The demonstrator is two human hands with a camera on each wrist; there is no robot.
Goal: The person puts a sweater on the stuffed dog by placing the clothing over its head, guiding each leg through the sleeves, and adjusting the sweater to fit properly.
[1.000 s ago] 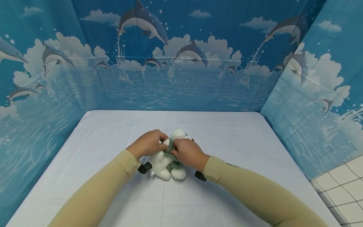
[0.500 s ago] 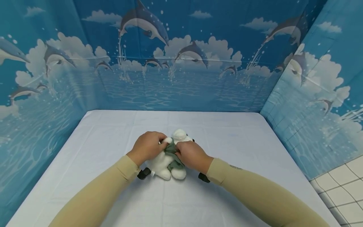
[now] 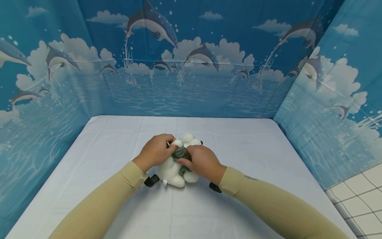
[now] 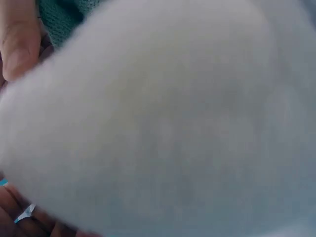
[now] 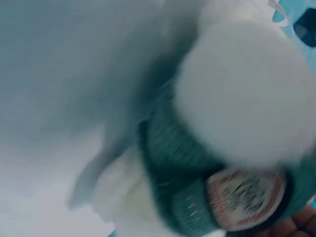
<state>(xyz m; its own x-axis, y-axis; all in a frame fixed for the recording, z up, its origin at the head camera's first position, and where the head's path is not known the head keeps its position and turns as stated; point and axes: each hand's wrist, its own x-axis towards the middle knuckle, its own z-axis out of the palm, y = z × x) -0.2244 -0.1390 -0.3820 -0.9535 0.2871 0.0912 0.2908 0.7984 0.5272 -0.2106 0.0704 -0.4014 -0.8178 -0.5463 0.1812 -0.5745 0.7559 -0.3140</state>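
A white plush toy (image 3: 167, 171) with a dark nose sits on the white-covered table, wearing a green knitted sweater (image 3: 179, 152). My left hand (image 3: 155, 151) holds the toy's arm from the left, thumb and fingers beside the white paw (image 3: 176, 143) that pokes out of the knit. From the other side my right hand (image 3: 204, 161) pinches the sweater at the toy's front, covering part of it. White fur (image 4: 158, 123) fills most of the left wrist view. A round patch (image 5: 247, 197) on the sweater appears in the right wrist view, with fingers at its lower edge.
The white tablecloth (image 3: 238, 142) spreads around the toy. Dolphin-print curtains (image 3: 191, 89) hang behind and along both sides. White tiles (image 3: 361, 199) show at the lower right. A dark wrist camera (image 3: 152, 181) sits by the left cuff, close to the toy.
The toy has tipped and risen slightly between the hands. The sweater is now bunched higher around the paw, which stands out more. The right hand has shifted a little to the right.
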